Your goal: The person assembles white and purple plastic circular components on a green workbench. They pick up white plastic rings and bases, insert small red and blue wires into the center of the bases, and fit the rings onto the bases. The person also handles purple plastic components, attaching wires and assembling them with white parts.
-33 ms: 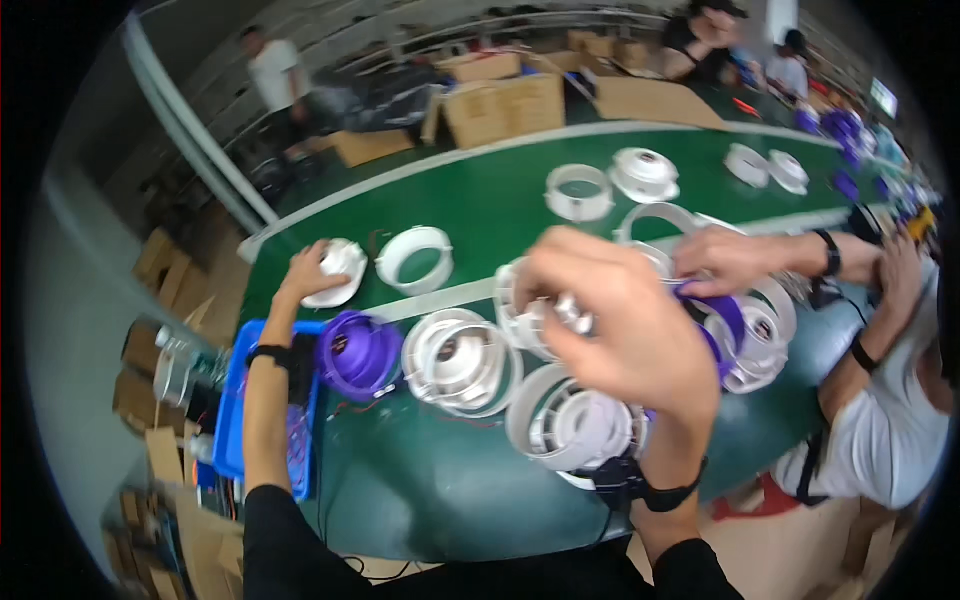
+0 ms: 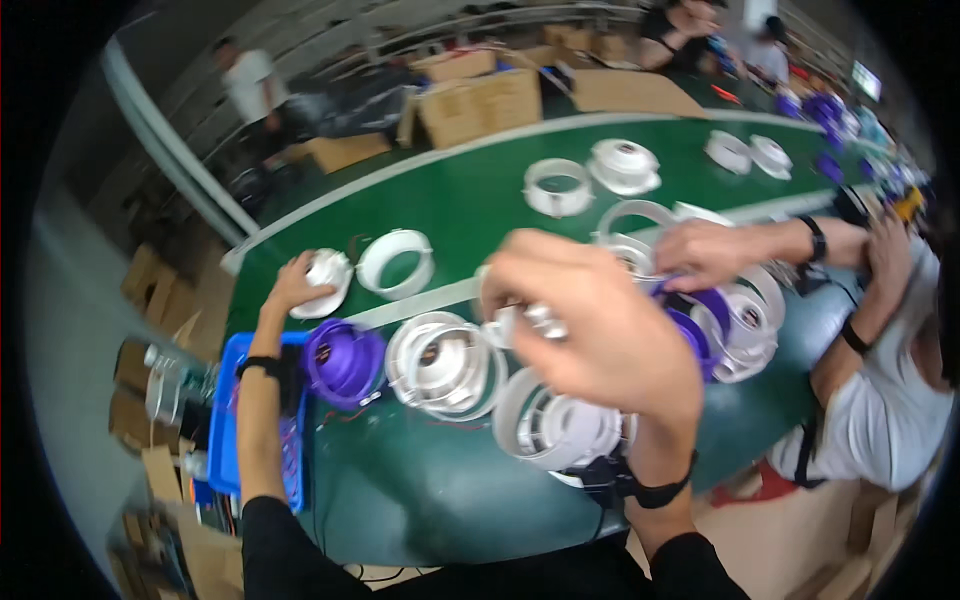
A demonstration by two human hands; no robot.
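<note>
My left hand (image 2: 297,284) at eleven o'clock, thumb and fingers spread on white housing (image 2: 334,271), near the table's left edge; can't tell if gripping. Right hand (image 2: 605,325) at one o'clock, fingers curled over small white part (image 2: 545,321), blurred, can't tell if pinched. Blue bin (image 2: 223,440) at ten o'clock under left forearm, purple housing (image 2: 340,365) just beside. Room to move: green tabletop (image 2: 460,205) at twelve, out to pale far edge. One o'clock tight: co-worker's hand (image 2: 705,252) just past mine.
</note>
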